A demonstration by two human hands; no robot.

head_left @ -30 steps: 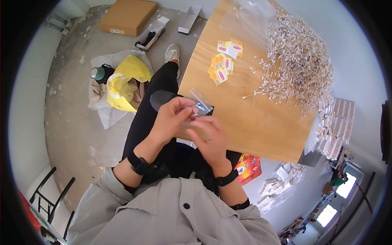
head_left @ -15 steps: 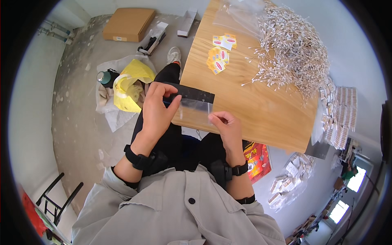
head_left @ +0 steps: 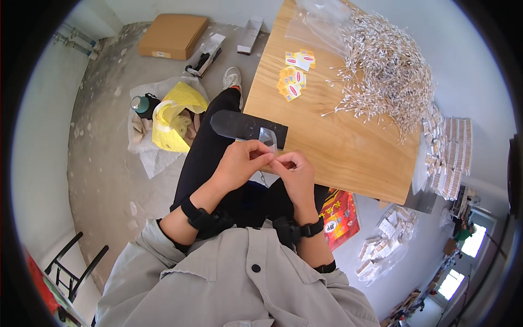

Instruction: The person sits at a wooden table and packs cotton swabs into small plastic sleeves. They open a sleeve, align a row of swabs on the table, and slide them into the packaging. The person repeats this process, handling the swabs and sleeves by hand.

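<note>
A small clear plastic bag (head_left: 268,136) is pinched at its near edge by my left hand (head_left: 241,163) and my right hand (head_left: 297,171). Their fingertips meet at the table's near left corner. Beneath the bag lies a flat black strip with one rounded end (head_left: 233,124), sticking out past the table's left edge. Farther up the wooden table (head_left: 327,147) are several yellow-and-white cards (head_left: 292,83). A large heap of cotton swabs (head_left: 389,71) covers the far right side.
A big clear plastic bag (head_left: 318,24) lies at the table's far end. Stacked packs of swabs (head_left: 457,152) stand beyond the right edge, with more bagged packs (head_left: 381,242) below. On the floor at left are a yellow bag (head_left: 173,117), a bottle (head_left: 140,103) and a cardboard box (head_left: 173,35).
My left hand has moved right and nearer to me, off the black strip, to meet my right hand. The clear bag was stretched between both hands; now it is bunched at the fingertips.
</note>
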